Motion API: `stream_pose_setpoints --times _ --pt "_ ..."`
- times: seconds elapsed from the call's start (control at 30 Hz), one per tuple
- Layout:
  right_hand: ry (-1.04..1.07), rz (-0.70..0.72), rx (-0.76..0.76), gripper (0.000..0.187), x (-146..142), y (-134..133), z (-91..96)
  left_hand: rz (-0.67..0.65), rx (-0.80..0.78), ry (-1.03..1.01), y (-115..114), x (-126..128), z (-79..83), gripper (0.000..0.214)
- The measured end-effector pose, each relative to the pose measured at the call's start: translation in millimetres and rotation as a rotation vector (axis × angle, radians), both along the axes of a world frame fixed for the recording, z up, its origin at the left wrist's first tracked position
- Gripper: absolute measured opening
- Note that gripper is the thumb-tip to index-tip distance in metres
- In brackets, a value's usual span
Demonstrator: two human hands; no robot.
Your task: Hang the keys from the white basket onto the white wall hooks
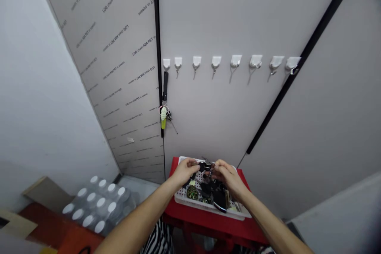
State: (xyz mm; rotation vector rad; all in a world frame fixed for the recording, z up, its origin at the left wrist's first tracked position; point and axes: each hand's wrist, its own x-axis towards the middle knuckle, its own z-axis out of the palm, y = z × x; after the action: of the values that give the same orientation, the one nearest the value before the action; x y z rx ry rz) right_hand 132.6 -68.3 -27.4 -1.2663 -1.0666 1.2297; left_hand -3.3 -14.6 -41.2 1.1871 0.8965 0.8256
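Note:
Over the far side of a white perforated basket (205,205), both hands hold a bunch of dark keychain items with metal rings (206,165). My left hand (187,171) pinches a black piece of it. My right hand (225,174) grips the metal part at the other end. Inside the basket lie a round green and gold charm (192,193), a black pouch-like item (219,198) and several other dark pieces, partly hidden by my right hand. On the leftmost hook of the wall hangs a keychain (164,105) with a black strap and a pale green charm.
The basket stands on a red stool (196,216) against the grey panel. A row of several white adhesive hooks (216,62) runs along that panel. Clear bottles with white caps (101,202) stand at lower left, beside an orange-red surface (71,238) and a cardboard piece (47,195).

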Motion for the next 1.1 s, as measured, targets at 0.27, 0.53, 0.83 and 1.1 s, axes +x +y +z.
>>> stream_pose_setpoints --times 0.27,0.53,0.83,1.1 --pt "-0.301 0.217 -0.029 0.015 15.0 -10.0 0.4 -0.011 0.019 0.133 7.5 -3.2 -14.1 0.006" --pt "-0.974 0.516 0.180 0.052 33.9 -36.1 -4.9 -0.128 0.442 0.560 6.2 -8.5 -19.7 0.015" --pt "-1.154 0.304 0.321 0.024 23.7 -25.9 -8.8 0.000 0.600 0.691 -7.6 -14.7 -2.3 0.022" --pt "-1.086 0.218 0.713 0.026 1.1 -33.4 3.7 -0.397 -0.397 -0.077 -22.0 7.7 4.5 0.039"
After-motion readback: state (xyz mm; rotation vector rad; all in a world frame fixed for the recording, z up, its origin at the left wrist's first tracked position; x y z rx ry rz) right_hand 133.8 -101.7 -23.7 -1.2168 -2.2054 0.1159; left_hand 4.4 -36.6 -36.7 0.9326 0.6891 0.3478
